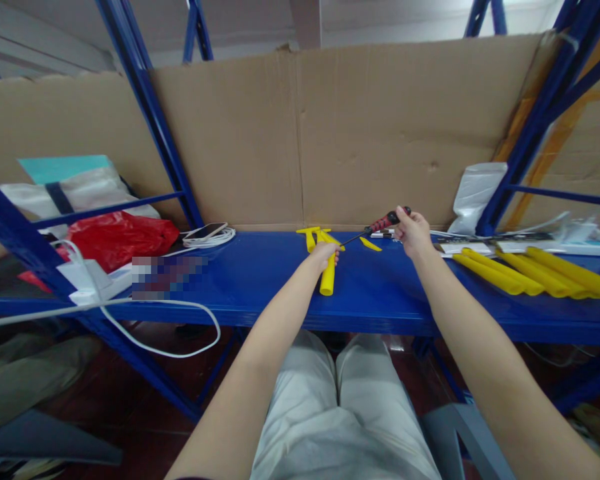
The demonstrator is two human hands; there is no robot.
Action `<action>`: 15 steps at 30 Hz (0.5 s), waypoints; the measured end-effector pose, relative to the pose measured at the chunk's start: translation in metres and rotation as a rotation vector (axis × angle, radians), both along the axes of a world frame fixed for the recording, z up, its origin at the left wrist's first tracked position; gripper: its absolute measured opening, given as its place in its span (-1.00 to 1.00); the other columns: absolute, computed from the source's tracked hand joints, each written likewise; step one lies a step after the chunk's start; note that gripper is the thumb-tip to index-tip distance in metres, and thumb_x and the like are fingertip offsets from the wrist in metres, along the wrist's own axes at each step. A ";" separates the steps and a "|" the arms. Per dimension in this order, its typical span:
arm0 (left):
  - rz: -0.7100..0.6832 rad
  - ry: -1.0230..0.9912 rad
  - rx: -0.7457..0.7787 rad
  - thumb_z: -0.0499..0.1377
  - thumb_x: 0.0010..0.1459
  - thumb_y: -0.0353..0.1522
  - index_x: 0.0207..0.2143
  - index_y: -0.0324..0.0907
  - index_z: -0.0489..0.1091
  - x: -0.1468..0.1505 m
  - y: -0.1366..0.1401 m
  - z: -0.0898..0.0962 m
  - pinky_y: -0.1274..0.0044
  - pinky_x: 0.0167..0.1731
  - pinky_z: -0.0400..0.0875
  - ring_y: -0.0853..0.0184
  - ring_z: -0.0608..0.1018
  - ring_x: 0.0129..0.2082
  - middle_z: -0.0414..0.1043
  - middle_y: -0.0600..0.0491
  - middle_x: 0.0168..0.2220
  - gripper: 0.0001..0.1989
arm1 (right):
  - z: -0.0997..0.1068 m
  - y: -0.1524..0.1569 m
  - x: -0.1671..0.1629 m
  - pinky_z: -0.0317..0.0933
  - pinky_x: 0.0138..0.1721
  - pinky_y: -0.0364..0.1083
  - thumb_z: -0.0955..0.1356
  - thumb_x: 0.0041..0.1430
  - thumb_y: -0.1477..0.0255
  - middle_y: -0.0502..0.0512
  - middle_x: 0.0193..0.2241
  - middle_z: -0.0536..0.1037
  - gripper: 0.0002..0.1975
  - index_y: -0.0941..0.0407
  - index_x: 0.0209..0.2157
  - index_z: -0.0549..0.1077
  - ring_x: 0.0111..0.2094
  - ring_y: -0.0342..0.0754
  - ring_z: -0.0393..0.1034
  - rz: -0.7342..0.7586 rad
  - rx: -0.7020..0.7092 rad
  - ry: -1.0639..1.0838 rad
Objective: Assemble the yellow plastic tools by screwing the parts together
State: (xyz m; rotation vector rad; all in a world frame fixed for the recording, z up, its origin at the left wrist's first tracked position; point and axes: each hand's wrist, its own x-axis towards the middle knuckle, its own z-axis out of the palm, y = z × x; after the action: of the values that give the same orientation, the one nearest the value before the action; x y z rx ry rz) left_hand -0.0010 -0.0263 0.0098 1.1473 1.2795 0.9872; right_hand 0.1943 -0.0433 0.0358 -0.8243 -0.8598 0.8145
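Note:
My right hand (414,232) is closed around the end of a screwdriver (381,223) with a red and black handle. Its thin dark shaft points left and down towards my left hand (326,253), which is closed on a yellow plastic part (331,237). My fingers hide much of that part and the screwdriver's tip. A yellow tube (327,283) shows just below my left hand; whether it is joined to the part, I cannot tell. Behind the hand is a yellow T-shaped piece (310,237). Between my hands lies a small flat yellow piece (371,245).
Several yellow tubes (497,273) lie on the blue shelf (260,280) at right, near a clear plastic bag (477,197). At left are a phone (205,231), coiled white cable (219,239), a red bag (123,237) and a power strip (93,283). Cardboard (380,133) stands behind.

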 end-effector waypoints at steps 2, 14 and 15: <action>0.000 -0.002 -0.005 0.12 0.07 -0.58 -0.43 -0.23 0.29 0.000 0.000 0.000 0.65 -0.66 0.13 0.55 0.20 -0.76 0.14 0.23 -0.73 -0.89 | 0.001 -0.001 -0.002 -0.10 -0.77 -0.27 0.52 -0.20 0.20 -0.29 -0.77 0.10 -0.49 0.06 -0.47 0.12 -0.79 -0.30 0.01 -0.017 -0.009 0.008; -0.039 -0.062 0.026 0.08 0.11 -0.57 -0.47 -0.23 0.24 0.001 -0.005 0.004 0.65 -0.66 0.13 0.54 0.23 -0.74 0.19 0.20 -0.71 -0.86 | 0.004 0.001 -0.003 -0.16 -0.77 -0.24 0.36 0.09 0.40 -0.26 -0.75 0.12 -0.67 0.05 -0.49 0.06 -0.80 -0.30 -0.03 -0.275 -0.029 0.167; -0.029 -0.063 0.026 0.07 0.12 -0.57 -0.48 -0.22 0.23 0.001 -0.006 0.004 0.64 -0.66 0.12 0.54 0.23 -0.74 0.18 0.20 -0.71 -0.85 | 0.004 0.000 -0.003 -0.16 -0.77 -0.24 0.36 0.09 0.42 -0.26 -0.74 0.12 -0.68 0.05 -0.49 0.05 -0.80 -0.30 -0.03 -0.290 -0.040 0.170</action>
State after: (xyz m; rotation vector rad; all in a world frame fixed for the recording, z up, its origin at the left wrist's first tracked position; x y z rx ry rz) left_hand -0.0001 -0.0320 0.0138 1.1427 1.1996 1.0136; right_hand 0.1915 -0.0428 0.0401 -0.8781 -0.5592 0.6367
